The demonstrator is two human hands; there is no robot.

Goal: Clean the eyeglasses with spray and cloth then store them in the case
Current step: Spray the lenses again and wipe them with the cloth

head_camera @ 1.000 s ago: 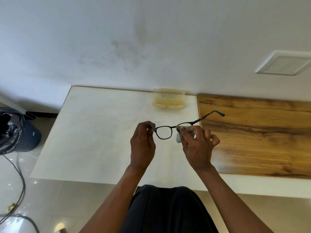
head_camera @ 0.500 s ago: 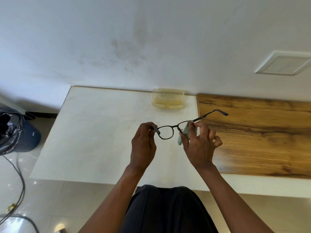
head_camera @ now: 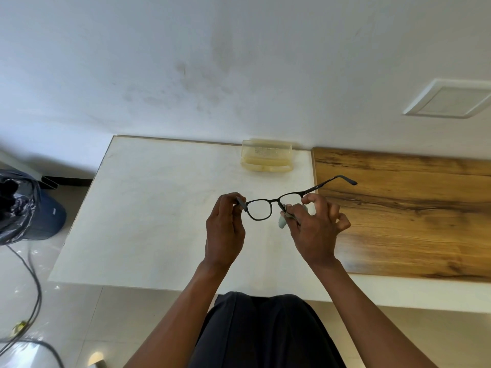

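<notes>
- A bin lined with a black bag (head_camera: pixel 16 205) stands on the floor far out to the left of the left hand, with a grey cable (head_camera: pixel 32 274) trailing on the tiles below it.
- The white tabletop (head_camera: pixel 148 213) spreads beneath and to the left of both hands.
- The left hand (head_camera: pixel 224 232) is closed in a pinch on the left temple end of the black eyeglasses (head_camera: pixel 259 209), held in the air above the table.
- The clear lens on that side sits just to the right of the left hand's fingertips, uncovered.
- A translucent yellowish case (head_camera: pixel 267 155) rests on the table beyond the hands, against the wall, well apart from them.
- The right hand (head_camera: pixel 314 229) grips a pale grey-green cloth (head_camera: pixel 285 215) pressed over the right lens, thumb and forefinger closed on it.
- The other temple arm sticks out up and to the right of the right hand, over the wood-grain panel (head_camera: pixel 411 213).
</notes>
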